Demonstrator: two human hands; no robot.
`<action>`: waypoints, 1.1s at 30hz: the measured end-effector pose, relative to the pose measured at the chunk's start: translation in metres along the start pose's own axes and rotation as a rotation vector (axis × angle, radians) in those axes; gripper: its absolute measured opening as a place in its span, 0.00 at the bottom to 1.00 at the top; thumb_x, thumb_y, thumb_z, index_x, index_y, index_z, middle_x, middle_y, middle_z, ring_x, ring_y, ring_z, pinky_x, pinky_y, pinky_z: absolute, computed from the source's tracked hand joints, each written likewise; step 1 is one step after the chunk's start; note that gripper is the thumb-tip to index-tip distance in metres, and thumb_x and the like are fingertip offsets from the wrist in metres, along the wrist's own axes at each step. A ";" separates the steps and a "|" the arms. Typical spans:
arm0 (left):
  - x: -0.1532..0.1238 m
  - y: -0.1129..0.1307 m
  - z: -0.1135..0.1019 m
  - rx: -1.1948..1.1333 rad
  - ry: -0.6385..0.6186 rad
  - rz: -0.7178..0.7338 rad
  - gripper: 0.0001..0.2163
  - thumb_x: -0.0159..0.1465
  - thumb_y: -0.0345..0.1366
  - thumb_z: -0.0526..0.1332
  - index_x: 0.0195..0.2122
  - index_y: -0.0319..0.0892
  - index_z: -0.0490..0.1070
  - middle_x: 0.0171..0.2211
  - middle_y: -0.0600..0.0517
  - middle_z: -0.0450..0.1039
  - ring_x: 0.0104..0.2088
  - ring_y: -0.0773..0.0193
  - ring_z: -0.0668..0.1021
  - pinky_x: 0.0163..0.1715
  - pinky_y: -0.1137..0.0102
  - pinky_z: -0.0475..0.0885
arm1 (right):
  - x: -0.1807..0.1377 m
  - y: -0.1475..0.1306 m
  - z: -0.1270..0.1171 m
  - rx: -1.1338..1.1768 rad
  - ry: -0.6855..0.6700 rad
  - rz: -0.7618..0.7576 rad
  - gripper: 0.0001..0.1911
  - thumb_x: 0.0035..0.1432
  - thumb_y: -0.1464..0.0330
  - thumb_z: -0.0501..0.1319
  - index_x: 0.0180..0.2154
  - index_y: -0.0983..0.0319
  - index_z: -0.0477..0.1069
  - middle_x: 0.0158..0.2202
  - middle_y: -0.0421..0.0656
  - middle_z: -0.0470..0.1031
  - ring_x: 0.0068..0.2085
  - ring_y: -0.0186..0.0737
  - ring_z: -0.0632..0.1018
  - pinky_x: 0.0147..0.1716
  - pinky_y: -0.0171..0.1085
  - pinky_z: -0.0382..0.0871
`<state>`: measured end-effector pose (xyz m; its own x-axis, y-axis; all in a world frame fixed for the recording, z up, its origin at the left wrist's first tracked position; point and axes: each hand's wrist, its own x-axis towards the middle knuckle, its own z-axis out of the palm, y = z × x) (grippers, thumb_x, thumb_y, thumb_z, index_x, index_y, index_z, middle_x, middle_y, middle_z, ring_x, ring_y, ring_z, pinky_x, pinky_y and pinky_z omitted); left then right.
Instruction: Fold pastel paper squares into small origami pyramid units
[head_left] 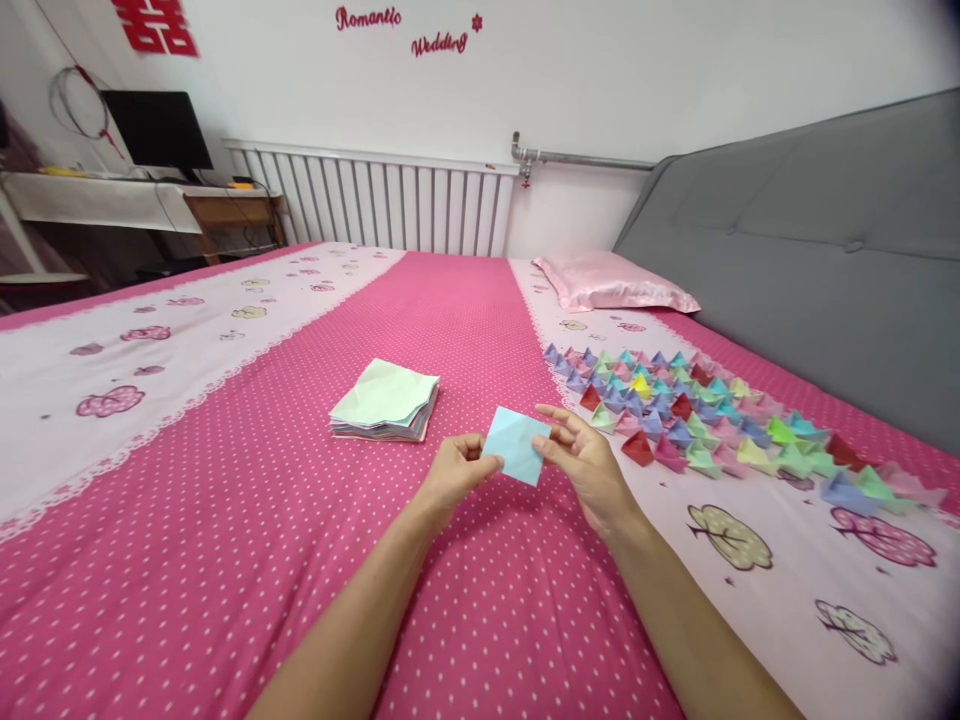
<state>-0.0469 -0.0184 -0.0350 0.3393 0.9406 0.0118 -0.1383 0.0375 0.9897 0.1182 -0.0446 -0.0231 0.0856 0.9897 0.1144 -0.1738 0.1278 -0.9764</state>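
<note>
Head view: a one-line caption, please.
Left hand and right hand hold a light blue paper sheet over a pink bedspread, between a paper stack and rows of folded paper shapes.

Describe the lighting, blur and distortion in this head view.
Head view: soft, even light, only a faint shadow under the paper stack; the blue paper between left hand and right hand is sharp; wide-angle bending curves the headboard, and the right corners go dark and blurred.
</note>
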 end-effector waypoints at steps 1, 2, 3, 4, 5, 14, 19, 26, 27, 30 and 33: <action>0.000 0.000 0.000 0.000 0.004 0.003 0.06 0.46 0.33 0.64 0.21 0.37 0.70 0.16 0.58 0.65 0.16 0.75 0.61 0.19 0.76 0.53 | 0.000 0.000 0.000 -0.004 -0.005 0.006 0.25 0.45 0.64 0.67 0.47 0.60 0.67 0.30 0.40 0.77 0.31 0.37 0.76 0.33 0.36 0.68; 0.000 0.000 0.000 -0.002 0.018 0.010 0.05 0.46 0.33 0.64 0.20 0.37 0.68 0.15 0.59 0.65 0.16 0.75 0.61 0.19 0.76 0.53 | 0.000 0.000 0.000 -0.005 -0.010 0.012 0.24 0.45 0.64 0.67 0.46 0.61 0.67 0.29 0.40 0.77 0.31 0.37 0.76 0.33 0.36 0.67; 0.000 0.001 0.001 -0.008 0.043 0.022 0.06 0.46 0.33 0.63 0.19 0.38 0.67 0.15 0.59 0.64 0.16 0.75 0.62 0.19 0.76 0.54 | 0.000 0.000 -0.001 -0.005 -0.010 0.018 0.23 0.45 0.64 0.67 0.45 0.61 0.68 0.29 0.41 0.77 0.31 0.37 0.76 0.33 0.35 0.67; 0.001 0.001 0.001 -0.018 0.076 0.041 0.07 0.46 0.33 0.63 0.18 0.38 0.66 0.14 0.59 0.63 0.16 0.75 0.62 0.20 0.76 0.55 | 0.000 0.000 0.000 -0.006 -0.004 0.026 0.22 0.44 0.64 0.68 0.43 0.61 0.69 0.30 0.41 0.78 0.31 0.37 0.77 0.33 0.36 0.67; 0.001 0.001 0.001 -0.032 0.112 0.062 0.08 0.47 0.33 0.63 0.17 0.38 0.65 0.14 0.59 0.63 0.16 0.75 0.63 0.20 0.76 0.56 | 0.001 0.000 0.000 -0.012 0.003 0.036 0.21 0.44 0.64 0.68 0.42 0.62 0.70 0.30 0.42 0.78 0.32 0.37 0.77 0.34 0.36 0.67; 0.004 0.000 0.001 -0.147 0.166 0.093 0.12 0.49 0.41 0.68 0.29 0.38 0.74 0.25 0.53 0.75 0.24 0.70 0.74 0.26 0.76 0.67 | 0.001 0.004 0.002 -0.012 0.072 0.129 0.16 0.40 0.61 0.69 0.31 0.63 0.73 0.24 0.41 0.78 0.27 0.35 0.76 0.30 0.34 0.66; 0.003 -0.005 0.002 -0.075 -0.013 -0.032 0.18 0.48 0.45 0.68 0.35 0.37 0.77 0.30 0.46 0.79 0.31 0.63 0.79 0.29 0.74 0.69 | 0.002 0.003 0.002 0.013 0.146 0.113 0.17 0.37 0.63 0.71 0.31 0.63 0.73 0.26 0.40 0.77 0.28 0.33 0.75 0.30 0.31 0.63; 0.006 -0.008 0.001 -0.090 0.012 -0.050 0.20 0.46 0.48 0.68 0.33 0.36 0.77 0.30 0.46 0.80 0.32 0.62 0.79 0.34 0.71 0.71 | 0.003 0.008 0.001 -0.055 0.110 0.087 0.16 0.43 0.62 0.67 0.35 0.63 0.71 0.28 0.42 0.78 0.30 0.36 0.76 0.32 0.34 0.66; 0.006 -0.008 0.001 -0.078 0.015 -0.048 0.20 0.46 0.48 0.68 0.33 0.36 0.77 0.30 0.45 0.80 0.31 0.62 0.79 0.34 0.71 0.71 | 0.003 0.008 0.001 -0.082 0.101 0.060 0.17 0.45 0.62 0.66 0.38 0.63 0.70 0.30 0.43 0.78 0.33 0.38 0.77 0.35 0.36 0.67; 0.007 -0.010 -0.001 0.001 0.034 -0.023 0.20 0.45 0.49 0.68 0.32 0.36 0.77 0.28 0.46 0.79 0.29 0.62 0.79 0.33 0.71 0.71 | 0.003 0.008 0.001 -0.225 0.108 -0.081 0.27 0.45 0.65 0.65 0.49 0.60 0.64 0.45 0.49 0.74 0.44 0.44 0.75 0.41 0.41 0.69; 0.008 -0.014 -0.002 0.126 0.036 0.028 0.18 0.49 0.48 0.66 0.30 0.36 0.77 0.27 0.48 0.79 0.28 0.63 0.78 0.30 0.71 0.70 | 0.002 0.005 0.001 -0.462 0.136 -0.247 0.32 0.45 0.68 0.64 0.54 0.56 0.61 0.57 0.48 0.63 0.54 0.48 0.69 0.43 0.44 0.70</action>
<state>-0.0436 -0.0105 -0.0486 0.3027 0.9524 0.0368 -0.0280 -0.0297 0.9992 0.1166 -0.0423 -0.0275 0.2011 0.9126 0.3560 0.3147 0.2840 -0.9057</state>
